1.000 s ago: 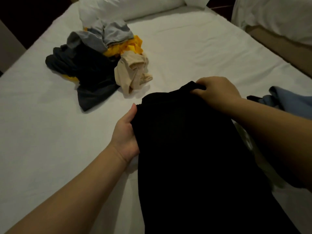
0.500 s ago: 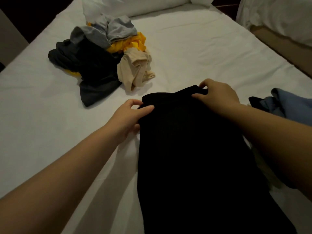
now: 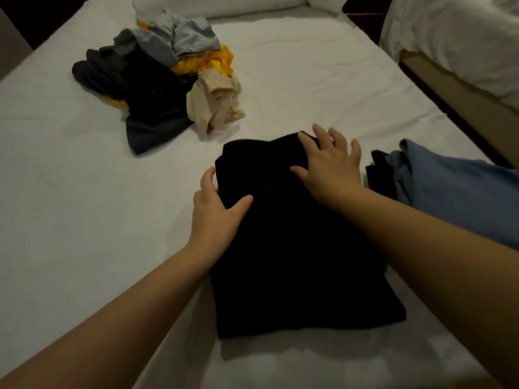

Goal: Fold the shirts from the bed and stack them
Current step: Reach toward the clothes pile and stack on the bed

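A black shirt [image 3: 295,262] lies folded into a long rectangle on the white bed [image 3: 70,206], right in front of me. My left hand [image 3: 216,217] holds its left edge, thumb on top and fingers against the side. My right hand [image 3: 328,167] presses flat on the far right corner with fingers spread. A heap of unfolded shirts [image 3: 151,88], grey, yellow, beige and dark, sits at the far left.
A blue garment [image 3: 449,186] with a dark one beside it lies on the bed to my right, partly behind my right forearm. White pillows [image 3: 224,4] line the head of the bed. A second bed [image 3: 463,37] stands across a narrow gap at the right.
The black shirt has been laid down flat, and its near end is now in view. My right hand opened from a grip to a flat press. My left hand slid nearer along the edge.
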